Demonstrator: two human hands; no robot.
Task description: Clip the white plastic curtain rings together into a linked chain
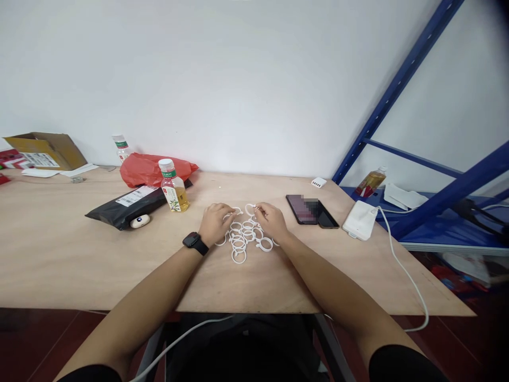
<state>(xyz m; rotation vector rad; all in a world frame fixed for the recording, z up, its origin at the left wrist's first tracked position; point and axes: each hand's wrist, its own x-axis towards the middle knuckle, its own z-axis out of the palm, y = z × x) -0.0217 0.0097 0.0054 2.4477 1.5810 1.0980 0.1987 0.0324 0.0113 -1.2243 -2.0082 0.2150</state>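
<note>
A pile of several white plastic rings (243, 237) lies on the wooden table (79, 254) in front of me. My left hand (215, 223), with a black watch on its wrist, has its fingers curled around a white ring at the pile's far left. My right hand (271, 220) pinches another white ring at the pile's far right. The two hands are close together, with their fingertips almost meeting above the pile.
A tea bottle (174, 186), a black mailer bag (123, 205), a red plastic bag (153, 168) and a cardboard box (45, 149) sit at the left. Two phones (310, 210) and a white power bank (360, 219) with cable lie right. A blue shelf frame (429, 159) stands at the right.
</note>
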